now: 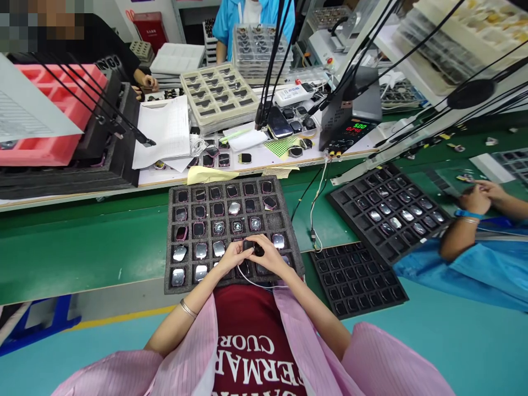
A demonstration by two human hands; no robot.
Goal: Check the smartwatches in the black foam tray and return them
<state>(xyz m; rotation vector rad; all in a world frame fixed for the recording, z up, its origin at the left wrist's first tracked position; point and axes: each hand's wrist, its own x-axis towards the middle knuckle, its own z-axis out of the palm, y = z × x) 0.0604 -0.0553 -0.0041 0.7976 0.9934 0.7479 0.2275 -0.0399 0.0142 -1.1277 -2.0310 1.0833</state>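
1. Dark watch-like piece (pixel 248 246): you hold it up over the near part of the tray, your left hand (pixel 233 257) pinching it between thumb and fingers, your right hand (pixel 268 257) closed on its other side. Whether it is one part or two is too small to tell.
2. White cable (pixel 246 280) curves out beneath your hands; its connection is hidden.
3. Under your hands lies the foam tray (pixel 275 221), with watch units (pixel 177 276) seated in most visible compartments. Three in the middle row show patterned faces; others look dark or reflective. You have one piece in work, but nothing marks which units are finished, so I cannot count what is left; your hands cover some compartments.
4. To your right, a lower black tray (pixel 402 294) and an upper black tray (pixel 336 199) hold more units, beside a co-worker's hands (pixel 474 199).
5. Beyond, on the bench, stands a lit power supply (pixel 350 124).
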